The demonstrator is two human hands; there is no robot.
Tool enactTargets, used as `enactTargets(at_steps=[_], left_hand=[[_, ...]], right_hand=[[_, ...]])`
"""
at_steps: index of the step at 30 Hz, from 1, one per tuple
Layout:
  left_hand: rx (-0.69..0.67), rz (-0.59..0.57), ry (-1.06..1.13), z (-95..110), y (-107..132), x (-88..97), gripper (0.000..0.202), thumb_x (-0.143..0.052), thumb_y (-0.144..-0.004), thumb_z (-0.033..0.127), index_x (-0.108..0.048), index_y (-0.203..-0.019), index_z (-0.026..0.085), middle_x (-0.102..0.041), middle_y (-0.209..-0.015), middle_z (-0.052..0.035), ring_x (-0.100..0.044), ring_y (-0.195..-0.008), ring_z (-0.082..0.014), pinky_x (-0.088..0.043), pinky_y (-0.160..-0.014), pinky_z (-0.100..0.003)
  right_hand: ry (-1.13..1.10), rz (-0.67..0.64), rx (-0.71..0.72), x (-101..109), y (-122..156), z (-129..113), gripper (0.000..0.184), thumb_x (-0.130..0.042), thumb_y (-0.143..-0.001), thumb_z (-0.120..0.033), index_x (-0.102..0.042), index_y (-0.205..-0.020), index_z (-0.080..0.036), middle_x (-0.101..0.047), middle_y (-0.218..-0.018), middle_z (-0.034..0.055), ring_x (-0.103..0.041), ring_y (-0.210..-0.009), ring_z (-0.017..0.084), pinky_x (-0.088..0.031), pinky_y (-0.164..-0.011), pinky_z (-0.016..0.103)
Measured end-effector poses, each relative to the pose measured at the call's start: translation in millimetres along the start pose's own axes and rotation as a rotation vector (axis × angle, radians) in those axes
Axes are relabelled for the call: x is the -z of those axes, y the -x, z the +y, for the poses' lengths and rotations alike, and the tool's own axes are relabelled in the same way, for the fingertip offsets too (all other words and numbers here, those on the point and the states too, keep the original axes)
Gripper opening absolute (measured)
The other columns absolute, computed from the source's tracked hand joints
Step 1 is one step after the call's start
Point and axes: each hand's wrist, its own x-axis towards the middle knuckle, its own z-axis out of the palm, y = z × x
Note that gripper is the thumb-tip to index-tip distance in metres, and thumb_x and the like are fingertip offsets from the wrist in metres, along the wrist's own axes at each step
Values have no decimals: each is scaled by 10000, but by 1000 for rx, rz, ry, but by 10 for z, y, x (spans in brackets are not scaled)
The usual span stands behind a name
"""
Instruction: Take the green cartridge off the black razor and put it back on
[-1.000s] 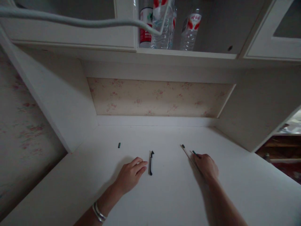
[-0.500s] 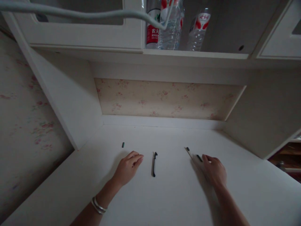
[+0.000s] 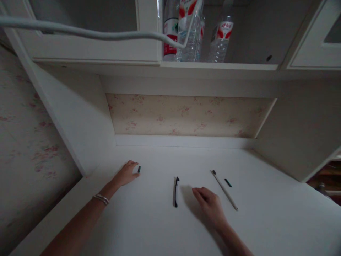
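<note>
My left hand point(image 3: 129, 174) reaches over the white desktop, its thumb and forefinger apart around a small dark-green piece point(image 3: 139, 169), with a gap still showing. My right hand point(image 3: 210, 204) hovers over the desktop with its fingers curled together; nothing shows between the fingertips. Between the hands lies a slim black stick point(image 3: 176, 193) with a knobbed, figure-like far end. Right of my right hand lies a long, thin, pale stick with a dark head, like a toothbrush point(image 3: 225, 191). Beyond it rests a short dark strip point(image 3: 228, 182).
Overhead, an open cabinet shelf point(image 3: 239, 65) holds several plastic bottles point(image 3: 190, 42). A pale cable or rod point(image 3: 106, 35) crosses in front of the cabinet. White side panels point(image 3: 77, 117) and a flowered back wall point(image 3: 183, 115) enclose the desktop point(image 3: 160, 227).
My left hand has moved left to the small dark-green piece and its fingers have parted. My right hand has left the dark strip, moving left towards the black stick.
</note>
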Motion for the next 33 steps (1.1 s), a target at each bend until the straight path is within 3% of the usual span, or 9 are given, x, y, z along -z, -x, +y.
enactTargets(at_steps=[3,6,12,15,18,20,22,27,33], left_hand=[[-8,-43,40,-107,-141,-17,511,-625,-683,317,-575,-1149,113,-526,-1097,-111,-503,-1044,-245,-365,-954,-317],[-17,-63,92,-120,-227,-29,448,-640,-645,297,-628,-1056,118,-537,-1054,-112,-520,-1003,-238,-378,-933,-310],[12,-47,210,-52,-244,22,296,-678,-614,335,-672,-845,150,-553,-926,-87,-548,-882,-234,-427,-842,-323],[64,3,268,59,-169,9,348,-650,-673,425,-645,-886,151,-542,-960,-90,-543,-849,-223,-446,-792,-334],[143,43,404,314,-3,-34,470,-482,-813,527,-549,-1096,159,-514,-1055,-96,-544,-794,-181,-462,-666,-293],[252,22,762,575,143,-54,504,-499,-825,540,-484,-1180,182,-515,-972,-58,-526,-749,-149,-436,-602,-247],[276,8,1078,878,287,-59,467,-561,-820,505,-495,-1160,190,-476,-812,-1,-471,-658,-102,-386,-557,-204],[211,-59,1780,1515,512,-71,319,-668,-800,361,-554,-1031,171,-404,-795,27,-326,-543,-32,-271,-471,-167],[144,-186,2077,1735,609,-227,317,-619,-835,398,-563,-1029,154,-330,-739,38,-242,-529,-48,-268,-463,-179]], right_hand=[[55,-159,95,-178,86,-152,391,-417,-927,-386,-653,-687,-187,-580,-635,13,-533,-601,155,-349,-573,241],[106,-262,145,-214,109,-213,367,-413,-931,-315,-652,-683,-188,-589,-653,4,-542,-632,143,-342,-593,227],[122,-263,80,-200,46,-217,335,-412,-918,-286,-661,-711,-198,-632,-717,6,-571,-677,153,-355,-601,219],[155,-223,4,-259,-6,-240,318,-411,-918,-310,-657,-750,-200,-655,-777,19,-587,-704,166,-366,-604,223],[241,-192,-83,-341,-75,-313,317,-401,-927,-358,-625,-769,-200,-661,-779,36,-604,-699,183,-382,-607,237],[350,-193,-126,-401,-130,-380,311,-407,-924,-409,-602,-796,-204,-666,-790,50,-619,-699,211,-396,-601,260],[462,-206,-140,-464,-189,-444,320,-419,-911,-465,-590,-850,-200,-671,-827,75,-634,-712,253,-419,-598,297],[630,-240,-97,-610,-293,-508,332,-449,-895,-451,-585,-987,-162,-667,-925,142,-646,-776,316,-468,-645,382],[579,-242,-107,-618,-292,-406,268,-328,-931,-265,-571,-925,-149,-654,-910,140,-643,-785,288,-454,-654,353]])
